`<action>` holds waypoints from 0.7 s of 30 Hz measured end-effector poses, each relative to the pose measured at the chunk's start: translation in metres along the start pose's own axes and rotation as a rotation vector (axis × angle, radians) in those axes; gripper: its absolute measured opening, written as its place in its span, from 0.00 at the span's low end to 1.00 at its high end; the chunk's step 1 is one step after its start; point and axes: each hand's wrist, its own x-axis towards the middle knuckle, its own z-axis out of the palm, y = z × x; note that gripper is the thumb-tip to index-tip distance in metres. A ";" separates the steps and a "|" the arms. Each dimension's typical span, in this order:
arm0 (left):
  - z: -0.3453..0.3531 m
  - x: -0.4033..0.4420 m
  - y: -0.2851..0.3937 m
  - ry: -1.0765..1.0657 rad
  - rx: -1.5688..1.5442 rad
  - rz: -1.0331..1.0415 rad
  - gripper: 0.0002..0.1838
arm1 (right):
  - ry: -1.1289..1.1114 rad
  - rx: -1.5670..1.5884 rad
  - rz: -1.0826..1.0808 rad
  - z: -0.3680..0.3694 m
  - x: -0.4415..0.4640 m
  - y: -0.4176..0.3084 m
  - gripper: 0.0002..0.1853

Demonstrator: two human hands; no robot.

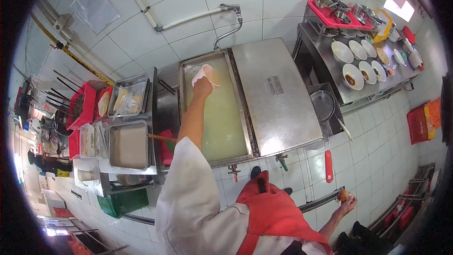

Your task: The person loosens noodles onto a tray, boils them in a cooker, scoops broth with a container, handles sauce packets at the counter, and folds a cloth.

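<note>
My left hand (pixel 203 87) is closed on a pink plastic scoop (pixel 207 73), tilted over the far end of a steel vat (pixel 250 146). Cloudy yellow-green liquid (pixel 217 123) fills the vat, and steam blurs the area near the scoop. Whether the scoop touches the liquid, I cannot tell. Low at the right, well away from the vat, my right hand (pixel 348 204) grips a small orange-brown piece of food (pixel 343 195) between its fingers; its exact kind is too small to make out.
A steel lid (pixel 273 99) covers the vat's neighbour. A strainer with a red handle (pixel 329 165) lies at its right. White bowls (pixel 353 76) stand on the right-hand table. Steel trays (pixel 129 144) are at the left, and a faucet (pixel 226 35) hangs above the vat.
</note>
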 end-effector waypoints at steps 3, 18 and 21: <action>0.022 0.009 -0.010 0.012 -0.061 0.016 0.15 | 0.009 -0.078 -0.001 0.006 -0.005 -0.005 0.11; 0.033 -0.046 -0.038 0.167 -0.448 -0.149 0.22 | -0.063 -0.035 -0.085 0.030 0.004 -0.020 0.13; 0.035 -0.051 -0.043 0.064 -0.793 -0.258 0.22 | -0.054 0.014 -0.069 0.041 0.012 -0.020 0.12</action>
